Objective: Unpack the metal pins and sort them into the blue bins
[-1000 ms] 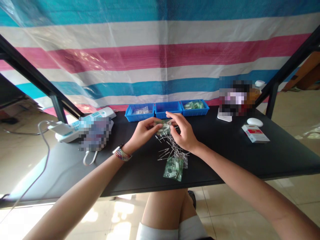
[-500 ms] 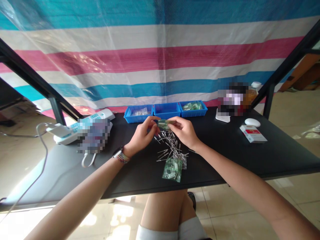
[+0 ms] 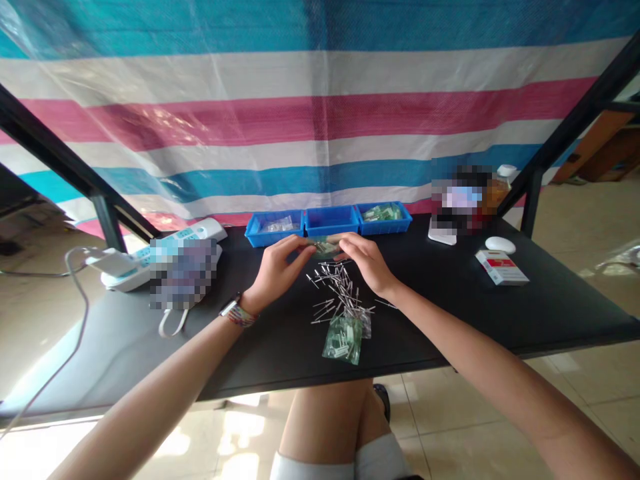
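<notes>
Between my hands is a small green-tinted plastic bag (image 3: 326, 249) with pale pieces inside, held just in front of the blue bins. My left hand (image 3: 283, 267) pinches its left end and my right hand (image 3: 367, 261) its right end. Below them a loose pile of rivets (image 3: 344, 287) with thin metal stems lies on the black table. Closer to me rests another green plastic bag (image 3: 343, 340) with white pieces in it, partly over a small clear bag (image 3: 367, 325).
Three joined blue bins (image 3: 333, 219) stand at the back; the left holds clear bags, the right green bags. A power strip (image 3: 165, 252) and cable lie left. At right are a red-and-white box (image 3: 501, 268), a white mouse (image 3: 500, 245) and a bottle (image 3: 503, 187).
The green bag is now stretched out wider and flatter between my hands, which have spread slightly apart. The pile and the other bag stay put; the view has shifted a little.
</notes>
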`<state>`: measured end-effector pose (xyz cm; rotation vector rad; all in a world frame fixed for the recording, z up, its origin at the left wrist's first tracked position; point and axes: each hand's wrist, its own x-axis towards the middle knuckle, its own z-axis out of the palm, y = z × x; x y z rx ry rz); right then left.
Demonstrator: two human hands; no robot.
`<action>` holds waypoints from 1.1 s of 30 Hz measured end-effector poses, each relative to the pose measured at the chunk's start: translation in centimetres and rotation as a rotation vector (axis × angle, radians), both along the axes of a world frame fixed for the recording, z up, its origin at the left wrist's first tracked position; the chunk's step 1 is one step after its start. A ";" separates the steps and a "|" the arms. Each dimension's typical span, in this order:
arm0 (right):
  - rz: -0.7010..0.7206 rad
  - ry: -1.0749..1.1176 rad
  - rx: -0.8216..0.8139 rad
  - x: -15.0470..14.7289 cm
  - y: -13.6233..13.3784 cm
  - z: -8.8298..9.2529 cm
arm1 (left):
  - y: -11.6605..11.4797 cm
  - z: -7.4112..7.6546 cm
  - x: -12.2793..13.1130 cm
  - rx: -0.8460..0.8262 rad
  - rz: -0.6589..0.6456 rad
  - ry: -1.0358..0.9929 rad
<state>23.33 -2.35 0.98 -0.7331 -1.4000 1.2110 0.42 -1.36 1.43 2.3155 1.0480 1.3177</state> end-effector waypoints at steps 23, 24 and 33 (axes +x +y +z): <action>-0.837 -0.845 0.571 10.4 8.5 -2.0 | -0.7 0.4 0.3 -0.237 -0.145 0.020; -0.791 -0.977 0.571 10.3 8.3 -2.3 | -0.7 0.4 0.3 -0.238 -0.144 0.024; -0.757 -1.144 0.566 8.9 7.9 -2.8 | -0.7 1.0 0.3 -0.184 -0.298 0.119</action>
